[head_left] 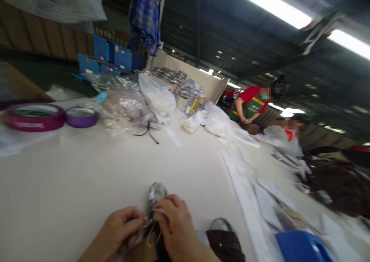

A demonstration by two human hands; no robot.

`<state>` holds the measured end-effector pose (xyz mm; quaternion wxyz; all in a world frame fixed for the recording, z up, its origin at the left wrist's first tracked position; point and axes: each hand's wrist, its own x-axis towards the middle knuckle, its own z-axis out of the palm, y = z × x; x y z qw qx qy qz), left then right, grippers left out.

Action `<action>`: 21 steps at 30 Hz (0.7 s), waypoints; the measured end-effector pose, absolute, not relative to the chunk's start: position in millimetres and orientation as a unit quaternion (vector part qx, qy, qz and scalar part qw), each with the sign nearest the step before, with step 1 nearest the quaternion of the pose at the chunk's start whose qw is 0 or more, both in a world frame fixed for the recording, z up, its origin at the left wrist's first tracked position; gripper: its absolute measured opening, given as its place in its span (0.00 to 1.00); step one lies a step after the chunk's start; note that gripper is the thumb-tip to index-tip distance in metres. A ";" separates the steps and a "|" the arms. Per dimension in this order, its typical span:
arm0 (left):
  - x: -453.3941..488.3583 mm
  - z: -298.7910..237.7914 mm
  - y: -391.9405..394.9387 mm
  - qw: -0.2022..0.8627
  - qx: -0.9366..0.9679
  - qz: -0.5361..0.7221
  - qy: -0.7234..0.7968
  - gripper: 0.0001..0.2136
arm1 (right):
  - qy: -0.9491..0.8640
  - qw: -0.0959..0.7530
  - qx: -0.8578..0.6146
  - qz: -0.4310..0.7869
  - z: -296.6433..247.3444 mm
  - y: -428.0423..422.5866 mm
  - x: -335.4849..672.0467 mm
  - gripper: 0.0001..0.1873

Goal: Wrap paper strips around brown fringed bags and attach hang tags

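Observation:
Both of my hands meet at the near edge of a white table. My left hand is closed in a pinch on thin strings and a tan tag. My right hand is closed too, its fingers pinching the same small bundle. A small shiny silver piece sticks up just above my fingers. What the bundle is, I cannot tell; it is blurred. A dark brown item lies just right of my right hand.
Two purple tape rolls sit at the far left. Clear plastic bags and a cardboard box stand at the back. White paper strips run down the right side. A blue object is at the near right. A person in red and green works beyond.

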<state>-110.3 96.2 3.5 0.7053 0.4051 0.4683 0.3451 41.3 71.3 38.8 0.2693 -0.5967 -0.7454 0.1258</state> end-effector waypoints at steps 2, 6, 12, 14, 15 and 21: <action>-111.3 12.1 98.0 0.742 0.348 0.370 0.438 0.12 | -0.780 0.295 -0.543 0.101 37.7 55.9 49.1 0.11; -112.2 20.5 100.1 0.781 0.266 0.411 0.388 0.12 | -0.797 0.283 -0.531 0.054 23.8 28.7 54.3 0.12; -112.6 16.4 98.3 0.788 0.257 0.429 0.359 0.14 | -0.828 0.169 -0.534 -0.014 21.3 24.9 27.7 0.18; -113.7 15.4 98.2 0.791 0.257 0.426 0.356 0.15 | -0.830 0.140 -0.533 -0.084 19.0 28.7 18.3 0.12; -114.6 15.4 98.2 0.792 0.256 0.425 0.355 0.15 | -0.832 0.132 -0.526 -0.115 17.7 30.2 15.3 0.10; -121.8 20.0 97.9 0.787 0.248 0.443 0.351 0.15 | -0.835 0.271 -0.479 -0.017 23.2 33.2 27.5 0.13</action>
